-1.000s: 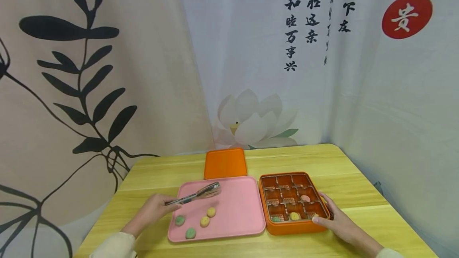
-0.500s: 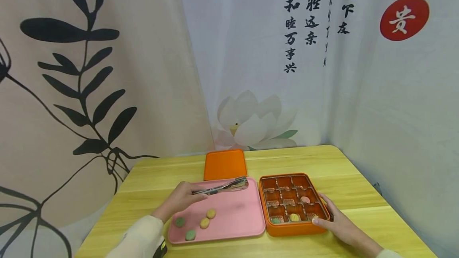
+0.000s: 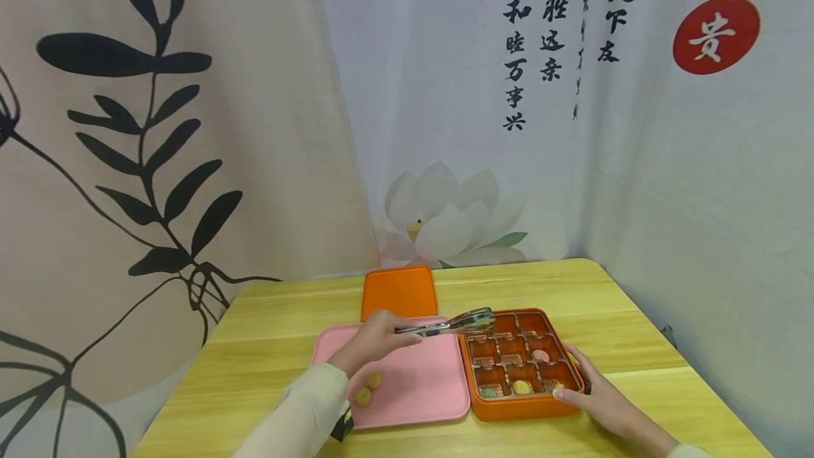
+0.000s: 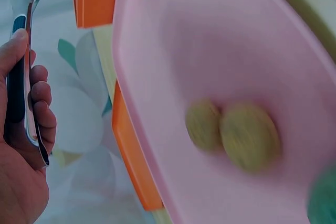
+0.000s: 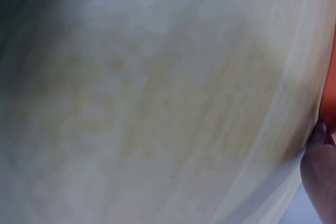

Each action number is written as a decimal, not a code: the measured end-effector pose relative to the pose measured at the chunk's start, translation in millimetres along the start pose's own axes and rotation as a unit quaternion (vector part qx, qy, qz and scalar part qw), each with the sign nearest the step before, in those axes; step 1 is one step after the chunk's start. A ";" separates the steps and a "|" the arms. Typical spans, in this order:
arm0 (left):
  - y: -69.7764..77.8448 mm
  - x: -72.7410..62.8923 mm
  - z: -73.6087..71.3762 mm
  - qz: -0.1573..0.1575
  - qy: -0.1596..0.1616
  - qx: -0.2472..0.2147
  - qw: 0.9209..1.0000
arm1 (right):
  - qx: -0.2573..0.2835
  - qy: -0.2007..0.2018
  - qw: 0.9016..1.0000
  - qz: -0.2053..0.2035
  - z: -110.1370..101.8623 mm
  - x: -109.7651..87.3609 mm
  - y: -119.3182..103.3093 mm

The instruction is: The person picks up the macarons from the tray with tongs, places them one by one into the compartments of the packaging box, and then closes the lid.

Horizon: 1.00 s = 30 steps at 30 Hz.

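Note:
My left hand (image 3: 376, 336) grips metal serving tongs (image 3: 445, 326); their head reaches over the far left corner of an orange box (image 3: 524, 410). Whether anything sits between the tong heads I cannot tell. In the left wrist view, fingers and thumb wrap the dark handle of the tongs (image 4: 17, 77). At the box's near right corner my right hand (image 3: 600, 396) holds on, thumb at the rim and fingers along the side. Inside the divided box are a pink piece (image 3: 541, 355), a yellow piece (image 3: 522, 386) and a green piece (image 3: 490, 392), like small round cookies.
A pink tray (image 3: 439, 394) lies left of the box, bearing two yellow cookies (image 3: 363, 396). A green cookie (image 4: 324, 203) shows at the left wrist view's edge; my left arm hides that tray side from the head. Behind the tray lies an orange lid (image 3: 399, 290).
My left hand has carried the tongs rightward, from above the tray's left side to the box's far left corner. My right hand has stayed on the box.

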<state>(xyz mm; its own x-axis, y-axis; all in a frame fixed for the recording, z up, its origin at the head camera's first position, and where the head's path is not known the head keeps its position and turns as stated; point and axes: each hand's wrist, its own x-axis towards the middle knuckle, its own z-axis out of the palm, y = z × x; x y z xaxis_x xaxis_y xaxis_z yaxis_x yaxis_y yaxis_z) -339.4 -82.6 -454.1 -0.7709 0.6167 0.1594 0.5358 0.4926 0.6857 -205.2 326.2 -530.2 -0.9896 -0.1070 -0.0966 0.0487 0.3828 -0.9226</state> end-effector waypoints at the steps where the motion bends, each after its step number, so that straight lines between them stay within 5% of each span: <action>1: 2.9 3.5 3.6 -0.002 -0.003 0.000 1.000 | -0.002 0.000 1.000 0.001 0.0 0.0 0.3; 8: 16.0 23.2 25.8 0.013 -0.002 0.019 1.000 | -0.002 -0.004 1.000 0.009 1.4 0.9 0.4; 16: 19.1 29.3 39.0 0.034 -0.010 0.023 0.999 | -0.003 -0.003 1.000 0.007 1.5 2.8 -0.3; 30: 18.6 27.2 30.2 -0.007 -0.008 0.000 1.000 | -0.012 -0.001 1.000 0.013 -1.4 1.3 2.3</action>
<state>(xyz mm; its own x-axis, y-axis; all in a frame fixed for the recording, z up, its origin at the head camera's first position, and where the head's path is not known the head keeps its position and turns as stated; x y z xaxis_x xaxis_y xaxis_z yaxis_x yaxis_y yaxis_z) -340.1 -38.1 -458.5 -0.7727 0.6197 0.1375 0.5249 0.5019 0.6874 -206.6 328.3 -531.9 -0.9877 -0.0983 -0.1214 0.0715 0.4067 -0.9108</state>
